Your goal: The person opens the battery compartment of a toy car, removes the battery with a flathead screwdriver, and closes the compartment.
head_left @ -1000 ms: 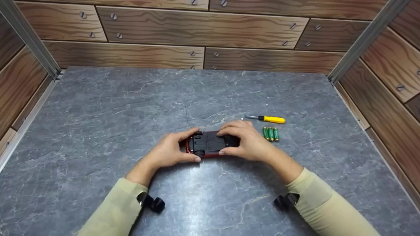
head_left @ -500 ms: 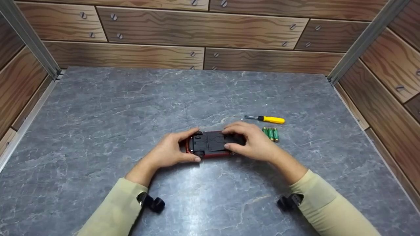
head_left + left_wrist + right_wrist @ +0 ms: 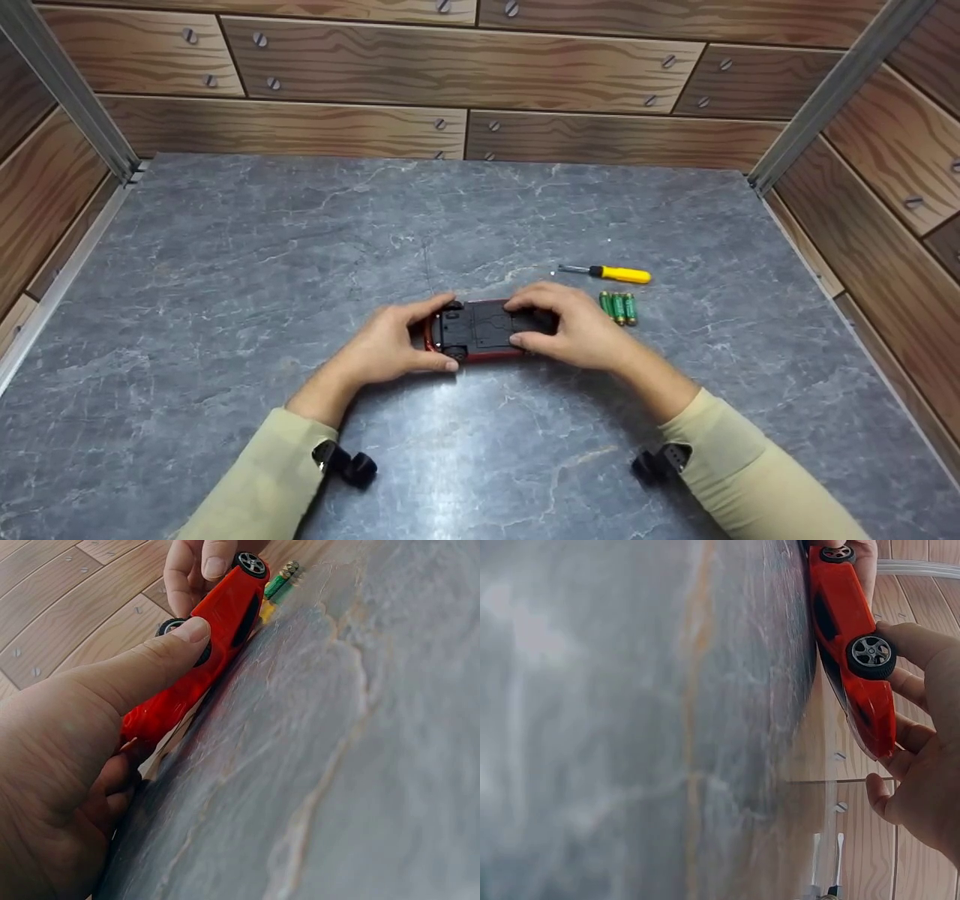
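A red toy car [image 3: 491,328] lies upside down on the grey table, its black underside facing up in the head view. My left hand [image 3: 382,341] grips the car's left end, thumb on the near side by a wheel and a finger on the far side. Over the right end, my right hand [image 3: 581,330] holds the car with curled fingers, its thumb and forefinger resting on the underside near a panel edge. The right wrist view shows the red side of the car [image 3: 847,607] and a wheel beside the thumb. The right hand covers part of that end.
Behind the right hand lie a yellow-handled screwdriver [image 3: 626,274] and several green batteries [image 3: 618,308] side by side. A tiny shiny bit [image 3: 553,273] sits by the screwdriver's tip. Wood-patterned walls [image 3: 465,67] bound the marbled table [image 3: 300,225].
My right hand has shifted slightly rightward along the car's underside since a second ago, then a touch back left. The left hand and the car have stayed in place.
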Tool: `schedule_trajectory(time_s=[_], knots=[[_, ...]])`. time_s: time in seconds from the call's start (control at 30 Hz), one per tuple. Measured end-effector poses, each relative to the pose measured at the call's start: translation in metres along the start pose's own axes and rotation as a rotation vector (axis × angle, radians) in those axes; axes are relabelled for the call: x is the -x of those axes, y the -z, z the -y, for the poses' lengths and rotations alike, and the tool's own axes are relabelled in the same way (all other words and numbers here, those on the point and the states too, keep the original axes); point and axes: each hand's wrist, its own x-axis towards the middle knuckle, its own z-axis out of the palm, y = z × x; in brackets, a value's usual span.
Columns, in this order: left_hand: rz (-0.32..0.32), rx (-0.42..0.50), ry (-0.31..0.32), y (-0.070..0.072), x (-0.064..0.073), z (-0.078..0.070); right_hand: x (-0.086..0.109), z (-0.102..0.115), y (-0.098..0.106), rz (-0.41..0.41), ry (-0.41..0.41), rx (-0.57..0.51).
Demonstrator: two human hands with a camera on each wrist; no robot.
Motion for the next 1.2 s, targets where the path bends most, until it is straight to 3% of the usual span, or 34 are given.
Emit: schedule_trajectory(time_s=[0.5, 0.7, 0.97, 1.2], knots=[[-0.013, -0.016, -0.018, 0.001, 0.001, -0.001, 0.000, 0.004, 0.000, 0.027, -0.116, 0.000], [-0.016, -0.015, -0.016, 0.001, 0.001, 0.001, -0.002, 0.004, 0.001, 0.044, -0.124, 0.002], [-0.017, -0.017, 0.028, 0.000, 0.001, -0.002, 0.012, -0.004, 0.010, -0.049, -0.063, -0.040], [-0.023, -0.025, 0.005, 0.004, 0.009, -0.009, 0.034, -0.016, 0.022, -0.102, -0.064, -0.062]])
